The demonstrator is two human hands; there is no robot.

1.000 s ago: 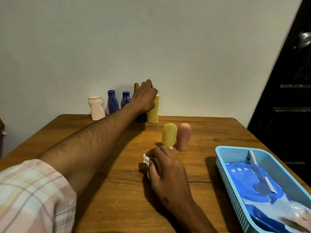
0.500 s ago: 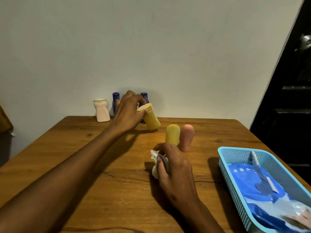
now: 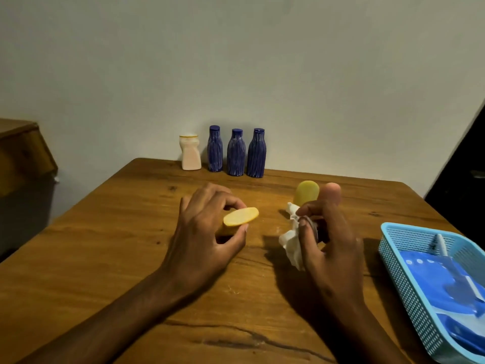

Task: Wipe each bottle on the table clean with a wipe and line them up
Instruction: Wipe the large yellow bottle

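At the far left a brown wooden piece of furniture (image 3: 23,148) stands beside the wooden table (image 3: 110,258). Along the table's far edge, against the wall, stands a row: a white bottle (image 3: 190,152) with a yellow rim, then three ribbed blue bottles (image 3: 215,148) (image 3: 236,152) (image 3: 256,153), all upright and close together.

Nearer, left of centre, the left hand (image 3: 202,237) curls round a yellow bottle (image 3: 240,217), thumb on the near side and fingers over the far side; the bottle's oval end faces the camera, and its body is mostly hidden by the palm. It seems to be held just above the tabletop, though the view leaves that unsure.

Right of it, the right hand (image 3: 330,248) grips a crumpled white wipe (image 3: 291,240) bunched against its fingers. Just behind that hand stand a rounded yellow bottle (image 3: 305,193) and a pink bottle (image 3: 332,189), side by side, their lower parts hidden.

At the right edge a light blue mesh basket (image 3: 399,253) holds a blue and white packet (image 3: 446,285).
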